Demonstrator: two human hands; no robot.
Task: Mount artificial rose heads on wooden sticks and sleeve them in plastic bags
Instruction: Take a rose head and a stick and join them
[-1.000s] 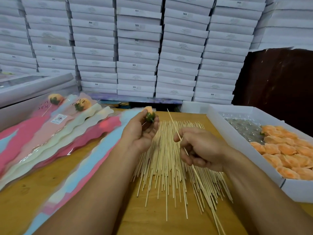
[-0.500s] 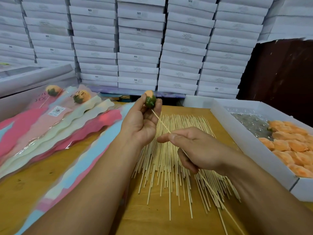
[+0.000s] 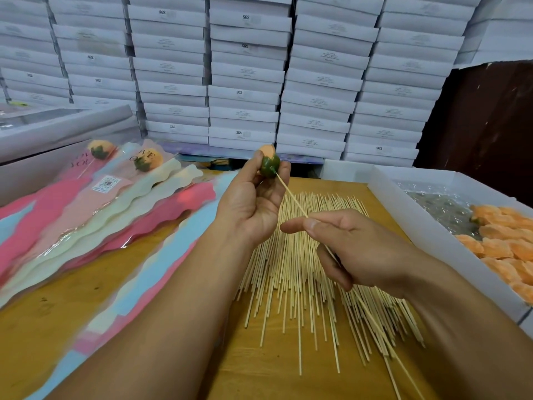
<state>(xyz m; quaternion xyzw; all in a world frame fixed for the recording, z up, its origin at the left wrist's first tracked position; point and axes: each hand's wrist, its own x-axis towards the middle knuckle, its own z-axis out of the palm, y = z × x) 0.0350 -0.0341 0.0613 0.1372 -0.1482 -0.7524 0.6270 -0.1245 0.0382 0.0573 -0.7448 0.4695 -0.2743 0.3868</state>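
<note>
Head view: rose head pinched by left hand, stick gripped by right hand over the worktop centre; boxes lettered "SGS" stacked along far edge.

place: small packing workshop or stockroom for artificial flowers
back wall: stacked flat white cartons, floor-to-top rows, some marked SGS
tabletop: bare wood, used as an assembly bench
bulk stock: loose pile of wooden sticks; open white box of orange rose heads
finished goods: sleeved roses in pastel plastic bags, fanned out at left
</note>
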